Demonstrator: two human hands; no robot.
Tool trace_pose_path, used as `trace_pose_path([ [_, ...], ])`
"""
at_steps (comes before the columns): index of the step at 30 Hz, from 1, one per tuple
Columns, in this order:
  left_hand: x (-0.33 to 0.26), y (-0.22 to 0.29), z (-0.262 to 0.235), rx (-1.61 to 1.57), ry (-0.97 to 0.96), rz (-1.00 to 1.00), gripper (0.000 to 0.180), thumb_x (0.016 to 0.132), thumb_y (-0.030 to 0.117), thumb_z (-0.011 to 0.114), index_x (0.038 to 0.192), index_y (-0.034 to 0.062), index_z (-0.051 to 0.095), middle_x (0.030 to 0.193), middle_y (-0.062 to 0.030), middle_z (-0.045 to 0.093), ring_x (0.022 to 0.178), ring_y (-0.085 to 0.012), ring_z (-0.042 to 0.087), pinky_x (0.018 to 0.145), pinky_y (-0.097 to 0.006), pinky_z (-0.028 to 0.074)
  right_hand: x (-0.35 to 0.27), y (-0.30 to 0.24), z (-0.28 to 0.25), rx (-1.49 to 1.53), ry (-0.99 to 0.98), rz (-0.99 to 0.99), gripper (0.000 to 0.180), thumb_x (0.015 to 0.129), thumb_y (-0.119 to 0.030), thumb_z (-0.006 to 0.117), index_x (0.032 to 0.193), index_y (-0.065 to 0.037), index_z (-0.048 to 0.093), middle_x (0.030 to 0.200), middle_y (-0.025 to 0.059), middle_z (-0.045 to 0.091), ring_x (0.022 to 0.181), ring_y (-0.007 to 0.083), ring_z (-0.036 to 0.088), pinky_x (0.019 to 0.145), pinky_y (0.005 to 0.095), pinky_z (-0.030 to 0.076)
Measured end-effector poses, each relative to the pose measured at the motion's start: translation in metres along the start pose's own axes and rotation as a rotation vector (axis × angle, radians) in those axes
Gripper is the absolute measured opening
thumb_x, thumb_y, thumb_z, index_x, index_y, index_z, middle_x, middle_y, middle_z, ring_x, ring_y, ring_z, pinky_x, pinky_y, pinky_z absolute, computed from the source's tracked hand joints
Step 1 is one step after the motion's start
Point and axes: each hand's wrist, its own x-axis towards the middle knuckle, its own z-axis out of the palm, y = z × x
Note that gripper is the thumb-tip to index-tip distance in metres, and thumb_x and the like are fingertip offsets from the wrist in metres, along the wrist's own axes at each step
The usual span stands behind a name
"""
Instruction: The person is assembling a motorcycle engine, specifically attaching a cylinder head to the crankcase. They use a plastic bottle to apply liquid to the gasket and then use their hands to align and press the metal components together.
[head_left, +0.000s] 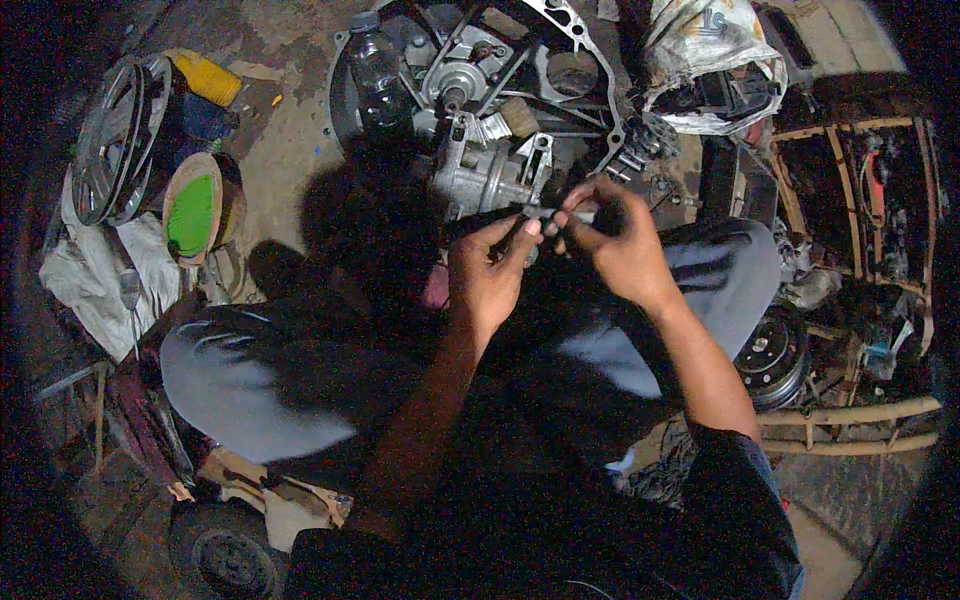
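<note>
In front of me, my left hand and my right hand are close together, fingertips pinched. Between them is a small, greyish rod-like metal part; its exact kind is too small and dark to make out. Just beyond the fingers stands a silver metal engine part with a cylindrical body and upright lugs. A large round metal casing lies behind it, with a shaft and hub inside. A clear plastic bottle stands at the casing's left side, partly in shadow.
At left are spoked wheel rims, a yellow container and an oval tub with green inside. A white sack with dark contents sits far right. Nearer on the right are a wooden frame and a dark wheel. A small tyre lies lower left.
</note>
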Motion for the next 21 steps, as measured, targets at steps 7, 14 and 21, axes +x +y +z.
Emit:
trace_pose_path([
  [7, 0.003, -0.005, 0.004, -0.127, 0.105, -0.050, 0.027, 0.097, 0.025, 0.070, 0.107, 0.0008, 0.075, 0.087, -0.0044, 0.076, 0.074, -0.0070, 0.067, 0.064, -0.025, 0.052, 0.002, 0.005, 0.006, -0.110, -0.145, 0.074, 0.005, 0.090, -0.003, 0.066, 0.095, -0.001, 0.067, 0.079, 0.0119, 0.070, 0.071, 0.0204, 0.069, 0.070, 0.0357, 0.056],
  [14, 0.011, 0.007, -0.019, 0.181, 0.174, 0.281, 0.027, 0.096, 0.026, 0.070, 0.106, 0.0018, 0.074, 0.093, -0.0085, 0.076, 0.082, -0.0154, 0.070, 0.072, -0.029, 0.054, -0.002, 0.004, 0.002, -0.529, -0.003, -0.112, 0.030, 0.097, -0.018, 0.066, 0.116, 0.005, 0.066, 0.098, 0.0226, 0.072, 0.090, 0.0370, 0.070, 0.082, 0.0429, 0.055],
  [21, -0.002, 0.134, -0.074, 0.494, -0.047, 0.503, 0.027, 0.094, 0.027, 0.072, 0.106, 0.0025, 0.072, 0.095, -0.0109, 0.074, 0.086, -0.0205, 0.071, 0.077, -0.033, 0.055, -0.013, 0.010, 0.026, -0.507, 0.290, -0.043, 0.036, 0.096, -0.011, 0.062, 0.127, 0.008, 0.059, 0.109, 0.0311, 0.067, 0.108, 0.0468, 0.063, 0.091, 0.0510, 0.049],
])
